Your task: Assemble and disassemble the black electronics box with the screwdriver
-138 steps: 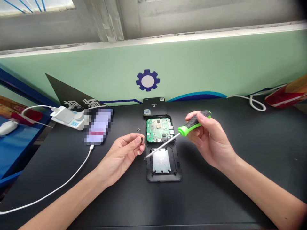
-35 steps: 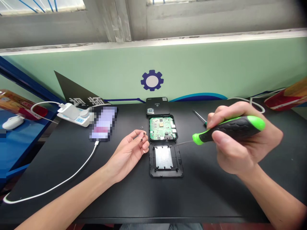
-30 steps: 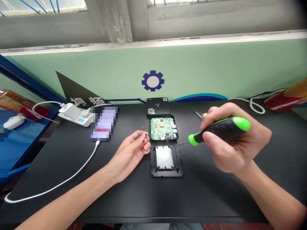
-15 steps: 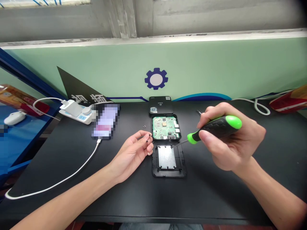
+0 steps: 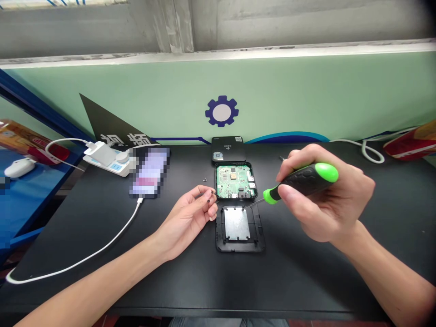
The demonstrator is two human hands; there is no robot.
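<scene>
Screwdriver (image 5: 301,180) shaft faint; tiny screw (image 5: 209,200) half-hidden in left hand (image 5: 185,220)

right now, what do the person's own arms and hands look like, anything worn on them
The left hand and right hand are bare: no gloves, rings or watch in view. Both forearms are bare too, with no sleeve showing up to the picture's edge, and no bands or markings on them.
</scene>
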